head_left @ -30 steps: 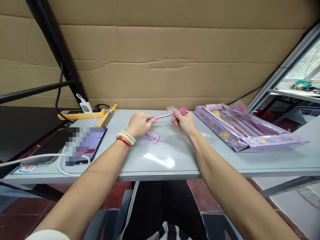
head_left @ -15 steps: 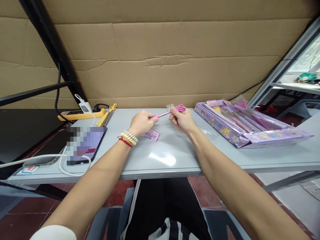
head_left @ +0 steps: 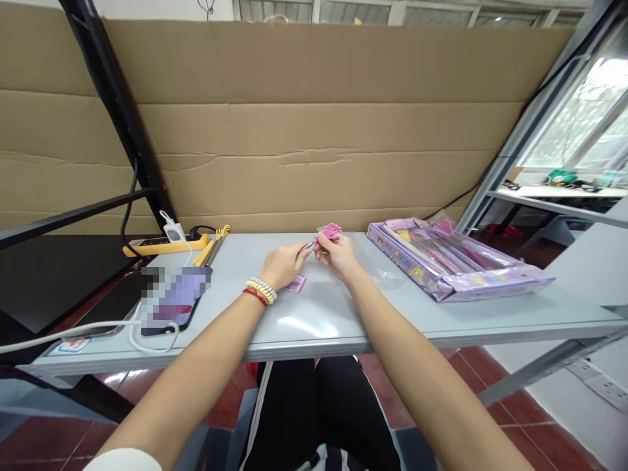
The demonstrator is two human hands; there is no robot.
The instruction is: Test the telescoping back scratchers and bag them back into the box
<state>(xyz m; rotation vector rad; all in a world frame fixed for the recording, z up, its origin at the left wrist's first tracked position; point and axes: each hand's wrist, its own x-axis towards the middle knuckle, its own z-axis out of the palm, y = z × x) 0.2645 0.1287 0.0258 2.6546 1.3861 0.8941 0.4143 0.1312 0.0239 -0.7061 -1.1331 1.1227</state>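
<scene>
Both hands are raised over the middle of the tabletop, close together on a pink back scratcher (head_left: 332,229) with a claw-shaped head. My left hand (head_left: 280,266) is closed around its handle end. A short stretch of metal rod shows between the hands. With thumb and fingers, my right hand (head_left: 339,256) pinches it just below the pink head. Below my left hand lies a small purple card (head_left: 297,283), partly hidden by it. A clear plastic wrapper (head_left: 385,277) rests on the table to the right of my right hand.
At the right sits a purple display box (head_left: 432,280) of wrapped scratchers. On the left lie yellow scratchers (head_left: 210,251), a yellow power strip (head_left: 167,246), a phone (head_left: 189,307), a second dark device (head_left: 110,302) and a white cable (head_left: 147,347). Cardboard (head_left: 314,131) stands behind the table.
My hands have drawn closer together, and less of the scratcher's metal rod shows between them. The view has tilted up, bringing windows above the cardboard into sight.
</scene>
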